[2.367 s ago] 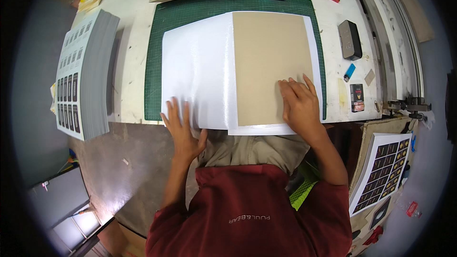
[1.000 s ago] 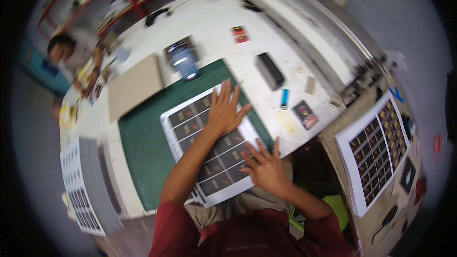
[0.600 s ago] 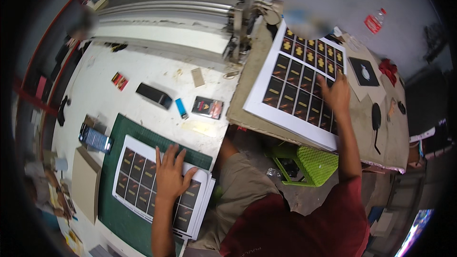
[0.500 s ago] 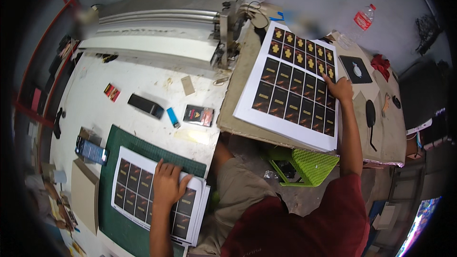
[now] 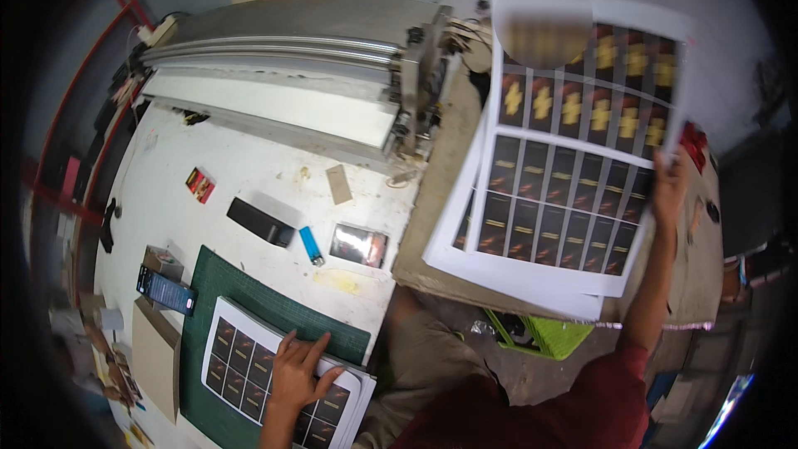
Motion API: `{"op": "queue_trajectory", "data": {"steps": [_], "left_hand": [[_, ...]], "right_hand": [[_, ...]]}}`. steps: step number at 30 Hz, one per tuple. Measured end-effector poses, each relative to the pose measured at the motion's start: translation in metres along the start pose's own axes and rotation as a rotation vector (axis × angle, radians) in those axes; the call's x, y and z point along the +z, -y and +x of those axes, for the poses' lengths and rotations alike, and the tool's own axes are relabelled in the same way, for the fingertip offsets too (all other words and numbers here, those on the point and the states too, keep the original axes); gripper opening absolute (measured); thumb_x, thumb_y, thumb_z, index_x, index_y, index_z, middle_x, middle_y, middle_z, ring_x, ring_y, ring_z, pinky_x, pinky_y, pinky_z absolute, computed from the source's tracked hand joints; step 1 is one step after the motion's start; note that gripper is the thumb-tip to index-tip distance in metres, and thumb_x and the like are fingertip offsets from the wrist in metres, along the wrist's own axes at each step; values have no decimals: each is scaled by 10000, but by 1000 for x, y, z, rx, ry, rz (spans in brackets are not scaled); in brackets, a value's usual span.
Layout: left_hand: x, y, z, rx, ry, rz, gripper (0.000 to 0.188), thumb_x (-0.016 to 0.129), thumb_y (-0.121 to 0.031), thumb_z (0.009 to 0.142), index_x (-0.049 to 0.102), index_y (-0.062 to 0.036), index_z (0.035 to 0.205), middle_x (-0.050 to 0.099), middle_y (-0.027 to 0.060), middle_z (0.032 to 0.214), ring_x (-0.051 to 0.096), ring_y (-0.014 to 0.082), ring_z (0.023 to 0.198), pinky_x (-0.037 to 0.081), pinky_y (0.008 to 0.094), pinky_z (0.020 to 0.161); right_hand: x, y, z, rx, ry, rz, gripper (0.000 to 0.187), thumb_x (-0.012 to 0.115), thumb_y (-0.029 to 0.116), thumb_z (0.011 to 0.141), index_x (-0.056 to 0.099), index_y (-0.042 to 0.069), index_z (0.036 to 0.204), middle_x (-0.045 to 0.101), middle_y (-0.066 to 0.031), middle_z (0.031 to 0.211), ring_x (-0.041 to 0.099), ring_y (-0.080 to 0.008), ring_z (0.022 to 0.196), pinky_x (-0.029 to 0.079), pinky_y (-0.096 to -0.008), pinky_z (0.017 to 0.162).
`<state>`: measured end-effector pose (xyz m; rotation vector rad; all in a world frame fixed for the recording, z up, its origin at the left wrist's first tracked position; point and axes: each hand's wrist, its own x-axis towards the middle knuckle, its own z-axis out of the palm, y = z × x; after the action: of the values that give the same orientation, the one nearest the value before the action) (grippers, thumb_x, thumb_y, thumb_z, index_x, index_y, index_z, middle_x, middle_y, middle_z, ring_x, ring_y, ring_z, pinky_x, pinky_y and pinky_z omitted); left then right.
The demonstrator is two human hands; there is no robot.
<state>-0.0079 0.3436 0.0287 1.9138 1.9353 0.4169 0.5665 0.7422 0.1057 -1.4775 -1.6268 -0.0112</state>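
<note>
My right hand [image 5: 669, 191] grips the right edge of a large printed sheet [image 5: 569, 175], with rows of dark rectangles and yellow marks on white. The sheet is raised and slightly blurred above a stack of similar sheets [image 5: 573, 305] on the beige board-topped table [image 5: 432, 162]. On the left, my left hand [image 5: 295, 374] rests with fingers spread on a second stack of printed sheets [image 5: 237, 349]. That stack lies on a green cutting mat [image 5: 197, 357] on the white table [image 5: 249, 175].
A long metal roller machine [image 5: 274, 50] spans the back of the white table. A black box [image 5: 259, 222], blue lighter [image 5: 311, 247], dark flat pack [image 5: 359, 245], phone [image 5: 166, 288] and grey board [image 5: 155, 362] lie around the mat. A green stool [image 5: 561, 337] stands below the right table.
My right hand has moved right and lifted the top sheet off the right stack. My left hand stays on the left stack. The view has shifted slightly.
</note>
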Motion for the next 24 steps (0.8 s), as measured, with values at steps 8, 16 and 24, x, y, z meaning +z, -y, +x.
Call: {"op": "queue_trajectory", "data": {"steps": [8,16,24], "left_hand": [[-53,-1,110,175,-277,79,671,804,-307,826,562,-4,1374,643,201,1314,565,415,1277,287,622,1154],[-53,11,281,147,-694,-494,478,781,-155,857,624,13,1276,688,166,1186,644,239,1008,505,348,836],[-78,34,361,-390,-695,-1177,487,704,-397,949,634,-8,1233,669,44,1031,546,79,740,418,239,635]], "right_hand": [[76,69,206,181,29,1140,299,593,152,1026,526,12,1281,644,-124,1116,658,-240,1035,567,-433,930],[352,259,307,193,-154,1487,311,646,-33,904,513,-99,1177,594,-142,1031,620,-216,849,571,-450,796],[440,329,201,88,750,1107,451,640,272,990,508,-47,1281,636,-195,1133,653,-268,997,577,-453,757]]}}
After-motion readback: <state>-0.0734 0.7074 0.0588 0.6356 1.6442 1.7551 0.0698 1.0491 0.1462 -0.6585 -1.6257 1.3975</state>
